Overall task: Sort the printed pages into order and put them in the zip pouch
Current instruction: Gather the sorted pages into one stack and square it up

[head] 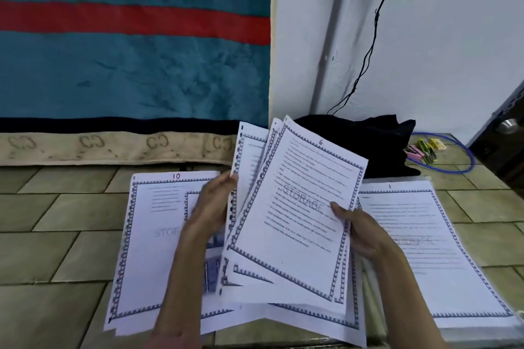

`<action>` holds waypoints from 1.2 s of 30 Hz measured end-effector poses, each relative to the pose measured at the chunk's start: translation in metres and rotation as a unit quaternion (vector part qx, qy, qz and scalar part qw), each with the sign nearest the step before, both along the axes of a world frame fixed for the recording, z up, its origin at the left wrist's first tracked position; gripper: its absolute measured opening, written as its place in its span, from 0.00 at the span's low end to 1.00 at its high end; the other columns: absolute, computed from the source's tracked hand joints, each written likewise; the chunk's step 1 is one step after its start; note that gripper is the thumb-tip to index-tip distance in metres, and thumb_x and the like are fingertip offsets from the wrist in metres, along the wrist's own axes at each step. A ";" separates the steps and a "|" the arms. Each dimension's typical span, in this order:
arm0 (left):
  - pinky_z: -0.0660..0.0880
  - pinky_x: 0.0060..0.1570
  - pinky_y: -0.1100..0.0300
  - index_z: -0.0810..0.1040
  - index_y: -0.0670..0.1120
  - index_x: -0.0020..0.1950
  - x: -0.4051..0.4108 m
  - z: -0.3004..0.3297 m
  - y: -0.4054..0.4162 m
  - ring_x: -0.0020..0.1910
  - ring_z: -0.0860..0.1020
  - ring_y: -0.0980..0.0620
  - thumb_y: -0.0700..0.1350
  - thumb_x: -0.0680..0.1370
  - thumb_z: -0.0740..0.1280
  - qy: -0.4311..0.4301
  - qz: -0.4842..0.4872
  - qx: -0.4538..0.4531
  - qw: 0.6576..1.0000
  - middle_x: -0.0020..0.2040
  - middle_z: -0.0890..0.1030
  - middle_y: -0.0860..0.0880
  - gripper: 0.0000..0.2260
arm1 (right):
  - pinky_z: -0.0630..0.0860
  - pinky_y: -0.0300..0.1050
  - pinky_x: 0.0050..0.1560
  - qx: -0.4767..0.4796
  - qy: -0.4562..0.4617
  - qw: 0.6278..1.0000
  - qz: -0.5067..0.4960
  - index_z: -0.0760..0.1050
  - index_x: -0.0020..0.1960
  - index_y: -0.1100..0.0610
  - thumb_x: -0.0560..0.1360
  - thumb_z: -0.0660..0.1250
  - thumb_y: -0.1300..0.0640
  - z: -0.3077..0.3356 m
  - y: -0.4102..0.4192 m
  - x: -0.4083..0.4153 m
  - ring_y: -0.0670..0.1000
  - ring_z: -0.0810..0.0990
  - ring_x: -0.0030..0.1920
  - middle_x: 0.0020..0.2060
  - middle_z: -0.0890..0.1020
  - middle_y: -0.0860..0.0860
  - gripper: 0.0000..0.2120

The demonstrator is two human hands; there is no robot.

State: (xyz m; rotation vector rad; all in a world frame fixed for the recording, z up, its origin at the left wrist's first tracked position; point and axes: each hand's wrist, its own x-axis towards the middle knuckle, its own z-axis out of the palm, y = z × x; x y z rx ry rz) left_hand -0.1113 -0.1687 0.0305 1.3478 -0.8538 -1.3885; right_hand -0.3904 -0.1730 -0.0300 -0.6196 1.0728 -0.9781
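A fan of pages — thin white sheets with a blue notched border and grey printed lines — is held up over a tiled floor. The front sheet is marked 6 at its top and carries a faint "STORAGE" watermark. The left hand grips the fan at its left edge, fingers curled behind the paper and thumb at the front. The right hand holds the right edge, thumb pressed flat on the front sheet, the other fingers hidden behind it.

Flat on the floor, page 10 lies to the left and page 1 to the right; page 1 seems to rest on a clear plastic pouch, though that cannot be told for certain. More sheets lie under the fan.

The floor is of greenish rectangular tiles. Behind it hangs a teal plush blanket with a red stripe and a beige patterned hem. To the right stands a white wall with a black cable — beneath it a crumpled black cloth, bright clips and a blue loop.
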 end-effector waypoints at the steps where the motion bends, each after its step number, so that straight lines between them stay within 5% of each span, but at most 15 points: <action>1: 0.79 0.49 0.56 0.80 0.49 0.53 -0.001 -0.009 -0.002 0.47 0.82 0.52 0.44 0.80 0.60 0.013 -0.016 0.022 1.000 0.49 0.85 0.50 0.09 | 0.80 0.57 0.50 -0.002 0.015 1.000 0.010 0.74 0.62 0.64 0.66 0.74 0.57 0.000 0.001 0.000 0.61 0.81 0.56 0.56 0.81 0.61 0.26; 4: 0.73 0.62 0.46 0.73 0.43 0.67 -0.005 -0.027 -0.002 0.58 0.78 0.44 0.47 0.81 0.59 0.067 -0.042 0.083 0.993 0.61 0.79 0.43 0.16 | 0.82 0.48 0.40 -0.023 0.109 0.994 0.019 0.77 0.57 0.63 0.64 0.77 0.58 -0.002 0.005 -0.002 0.57 0.84 0.47 0.48 0.85 0.58 0.23; 9: 0.79 0.42 0.57 0.79 0.41 0.55 0.009 -0.040 0.008 0.40 0.82 0.49 0.50 0.79 0.63 0.017 -0.044 0.113 0.992 0.49 0.82 0.42 0.14 | 0.78 0.51 0.51 -0.035 0.221 0.974 0.014 0.79 0.53 0.62 0.70 0.72 0.62 -0.016 0.003 0.007 0.55 0.84 0.45 0.44 0.85 0.54 0.13; 11: 0.77 0.41 0.60 0.78 0.41 0.56 0.031 -0.053 0.011 0.41 0.83 0.53 0.43 0.79 0.63 -0.122 0.082 0.068 0.987 0.53 0.80 0.42 0.09 | 0.75 0.51 0.57 -0.032 0.241 0.970 0.015 0.76 0.56 0.63 0.70 0.72 0.64 -0.023 0.001 0.014 0.53 0.82 0.47 0.48 0.84 0.56 0.15; 13: 0.73 0.52 0.54 0.77 0.41 0.60 0.058 -0.064 0.017 0.56 0.78 0.44 0.41 0.77 0.65 -0.353 0.225 0.050 0.907 0.58 0.79 0.41 0.12 | 0.74 0.55 0.61 -0.035 0.261 0.965 0.019 0.73 0.61 0.65 0.70 0.72 0.66 -0.031 -0.001 0.020 0.56 0.81 0.52 0.53 0.82 0.59 0.21; 15: 0.68 0.58 0.45 0.73 0.41 0.65 0.083 -0.071 0.027 0.62 0.70 0.36 0.44 0.75 0.69 -0.445 0.303 0.098 0.837 0.63 0.74 0.37 0.19 | 0.75 0.56 0.59 -0.050 0.287 0.957 0.003 0.72 0.62 0.67 0.70 0.71 0.67 -0.036 -0.003 0.023 0.58 0.81 0.53 0.54 0.81 0.61 0.21; 18: 0.71 0.56 0.44 0.72 0.39 0.62 0.109 -0.079 0.036 0.59 0.73 0.34 0.50 0.71 0.72 -0.411 0.290 0.194 0.842 0.61 0.76 0.35 0.25 | 0.76 0.56 0.58 -0.072 0.319 0.945 -0.011 0.74 0.60 0.67 0.70 0.71 0.67 -0.040 -0.002 0.024 0.58 0.81 0.52 0.53 0.81 0.62 0.18; 24: 0.74 0.49 0.51 0.82 0.45 0.51 0.111 -0.060 0.042 0.49 0.80 0.39 0.45 0.74 0.70 -0.403 0.358 0.095 0.837 0.49 0.84 0.40 0.08 | 0.76 0.53 0.58 -0.079 0.345 0.935 -0.014 0.72 0.63 0.67 0.71 0.71 0.64 -0.042 -0.002 0.023 0.57 0.81 0.52 0.54 0.81 0.60 0.22; 30: 0.68 0.44 0.53 0.78 0.43 0.60 0.099 -0.014 0.040 0.53 0.76 0.34 0.45 0.80 0.61 -0.432 0.340 0.023 0.835 0.53 0.80 0.34 0.13 | 0.75 0.49 0.57 -0.090 0.349 0.933 -0.017 0.68 0.66 0.68 0.72 0.71 0.63 -0.042 0.000 0.023 0.56 0.79 0.54 0.56 0.80 0.59 0.26; 36: 0.72 0.49 0.52 0.76 0.38 0.61 0.099 -0.028 0.032 0.53 0.76 0.37 0.40 0.81 0.58 -0.415 0.262 0.047 0.870 0.58 0.77 0.33 0.13 | 0.73 0.45 0.51 -0.093 0.346 0.933 -0.018 0.73 0.59 0.66 0.72 0.71 0.63 -0.043 0.000 0.023 0.54 0.79 0.49 0.53 0.81 0.60 0.17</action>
